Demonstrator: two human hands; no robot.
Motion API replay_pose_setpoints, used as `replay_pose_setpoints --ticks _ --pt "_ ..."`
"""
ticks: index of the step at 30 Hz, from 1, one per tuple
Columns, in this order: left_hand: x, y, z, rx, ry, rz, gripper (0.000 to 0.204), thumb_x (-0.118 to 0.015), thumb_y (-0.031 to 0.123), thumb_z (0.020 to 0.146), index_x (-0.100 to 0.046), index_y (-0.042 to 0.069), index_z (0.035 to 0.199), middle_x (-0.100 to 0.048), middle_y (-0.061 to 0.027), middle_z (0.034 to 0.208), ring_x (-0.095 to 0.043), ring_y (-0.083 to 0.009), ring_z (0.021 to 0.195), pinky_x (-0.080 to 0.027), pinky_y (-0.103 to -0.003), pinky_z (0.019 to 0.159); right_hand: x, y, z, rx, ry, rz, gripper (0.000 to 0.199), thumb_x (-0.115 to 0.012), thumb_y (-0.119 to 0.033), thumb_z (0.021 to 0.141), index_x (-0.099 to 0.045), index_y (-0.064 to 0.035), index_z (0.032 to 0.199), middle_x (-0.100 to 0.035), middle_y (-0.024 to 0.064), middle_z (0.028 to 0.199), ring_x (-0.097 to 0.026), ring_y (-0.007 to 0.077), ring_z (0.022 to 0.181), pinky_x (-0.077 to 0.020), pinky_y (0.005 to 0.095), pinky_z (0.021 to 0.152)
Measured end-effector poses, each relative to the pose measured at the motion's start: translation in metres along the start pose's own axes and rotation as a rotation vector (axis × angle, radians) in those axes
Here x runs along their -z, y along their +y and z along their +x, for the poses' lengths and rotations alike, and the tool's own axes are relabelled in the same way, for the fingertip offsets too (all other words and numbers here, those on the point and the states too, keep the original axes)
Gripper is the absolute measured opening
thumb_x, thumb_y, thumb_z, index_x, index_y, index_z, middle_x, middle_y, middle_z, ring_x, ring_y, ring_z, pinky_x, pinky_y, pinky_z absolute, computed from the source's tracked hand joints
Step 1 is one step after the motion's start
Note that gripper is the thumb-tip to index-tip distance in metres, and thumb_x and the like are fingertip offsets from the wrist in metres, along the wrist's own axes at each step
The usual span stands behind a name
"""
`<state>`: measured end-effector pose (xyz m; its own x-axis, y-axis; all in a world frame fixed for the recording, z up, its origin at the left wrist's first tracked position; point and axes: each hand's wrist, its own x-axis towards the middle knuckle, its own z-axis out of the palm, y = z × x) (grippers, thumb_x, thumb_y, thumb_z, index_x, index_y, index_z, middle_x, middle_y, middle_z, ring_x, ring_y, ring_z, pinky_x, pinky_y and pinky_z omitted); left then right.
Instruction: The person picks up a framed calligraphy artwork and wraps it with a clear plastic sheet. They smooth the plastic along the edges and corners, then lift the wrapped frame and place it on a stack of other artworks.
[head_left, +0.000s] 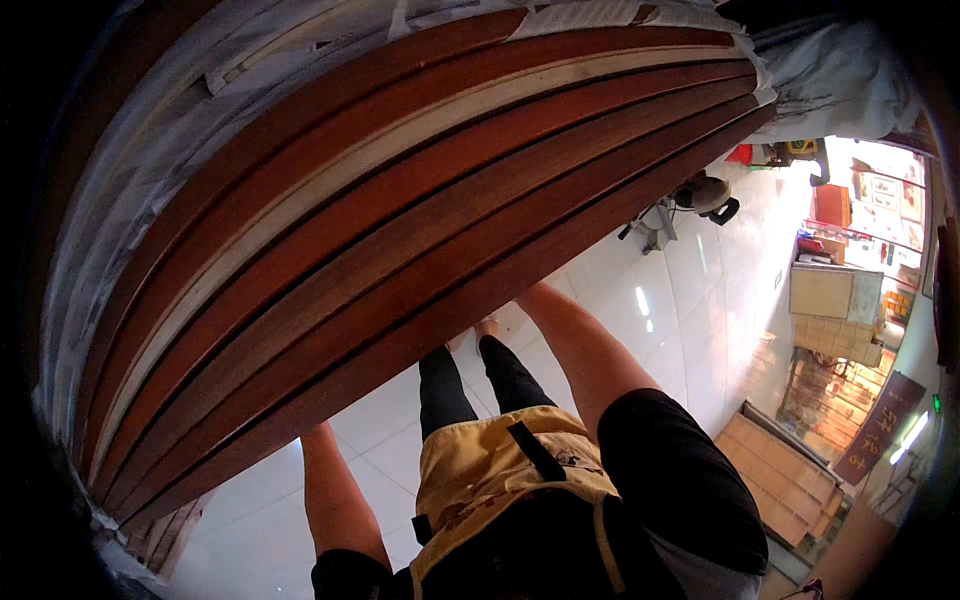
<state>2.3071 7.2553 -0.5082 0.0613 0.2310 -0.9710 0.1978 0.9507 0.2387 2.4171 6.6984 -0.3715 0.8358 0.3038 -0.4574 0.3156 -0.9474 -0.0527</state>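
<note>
A stack of long reddish-brown wooden boards [400, 290] spans the view diagonally in front of me, with one pale strip [330, 172] among them. Whitish wrapping [130, 190] covers the far side and both ends. My left forearm [335, 500] reaches up to the near lower edge of the stack, toward its left part. Further right, my right forearm [585, 350] reaches to the same edge near the middle. Both hands disappear at or beneath that edge. Their fingers are hidden, so whether they grip a board does not show.
Glossy white floor tiles [640, 320] lie below. A power tool with a grey metal base [656, 228] stands on the floor beyond the boards. Tan panels [780, 465] and a cabinet [825, 295] line the right side. More dark wood [170, 530] shows at lower left.
</note>
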Motion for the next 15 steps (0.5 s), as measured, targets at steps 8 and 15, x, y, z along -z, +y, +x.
replay_pose_setpoints --ticks 8,15 --pt "-0.046 -0.012 -0.015 -0.052 0.076 -0.127 0.045 -0.066 0.038 0.093 -0.061 0.008 0.127 -0.06 -0.0116 0.127 -0.059 -0.0304 0.114 -0.052 -0.05 0.095 -0.011 -0.001 -0.005 -0.079 0.036 0.044 0.04 -0.054 -0.018 0.099 -0.056 -0.0105 0.138 -0.052 0.0101 0.145 -0.052 0.0269 0.13 -0.0405 0.0419 0.11" --pt "-0.055 -0.016 -0.052 -0.111 0.02 -0.284 0.059 -0.062 0.05 0.095 -0.053 0.011 0.139 -0.05 -0.0129 0.142 -0.05 -0.0339 0.128 -0.045 -0.054 0.104 0.009 -0.035 -0.098 -0.205 0.08 0.687 0.033 -0.054 -0.017 0.094 -0.059 -0.0033 0.124 -0.056 0.0188 0.133 -0.057 0.0377 0.114 -0.0453 0.0468 0.1"
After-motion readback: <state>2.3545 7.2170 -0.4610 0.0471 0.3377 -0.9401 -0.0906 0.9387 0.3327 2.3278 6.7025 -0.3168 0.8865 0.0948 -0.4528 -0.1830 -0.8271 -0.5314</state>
